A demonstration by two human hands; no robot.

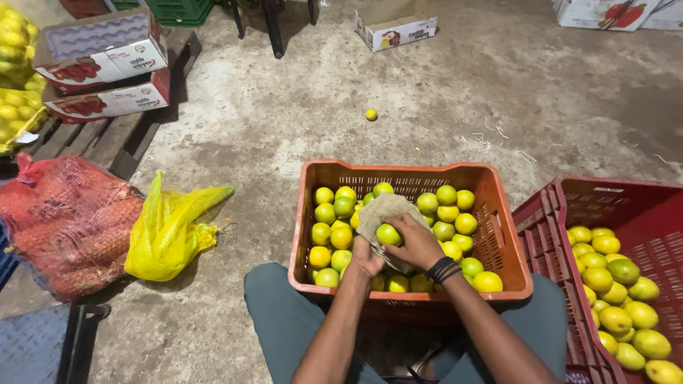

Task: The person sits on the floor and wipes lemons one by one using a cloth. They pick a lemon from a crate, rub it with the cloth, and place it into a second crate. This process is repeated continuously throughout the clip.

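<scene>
Hands (398, 249) around round fruit (388, 234), axisless

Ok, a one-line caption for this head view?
Both hands, left and right, wipe a citrus fruit with a cloth over an orange crate of fruit.

Two plastic crates (491, 235) of citrus fruit (447, 195), two mesh sacks (67, 220), three nearer cardboard boxes (99, 43), one stray fruit (371, 114) on the floor.
</scene>
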